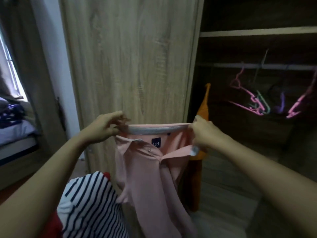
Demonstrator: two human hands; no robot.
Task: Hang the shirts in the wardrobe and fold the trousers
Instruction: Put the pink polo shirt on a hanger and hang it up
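Dim indoors, with a grainy, soft look; lit chiefly by daylight from the window (12, 74) at far left, blown out to white glare there; brighter across the wardrobe door (130, 62), falling to deep shadow inside the open wardrobe (257, 48) at right; smeared and soft on the coloured hangers (253, 100) and at the fingers of the left hand (103, 127) and right hand (205, 134); sharpest on the pink shirt (147, 162), label just legible; bent and stretched by wide-angle distortion towards the edges, with the door's straight sides leaning.
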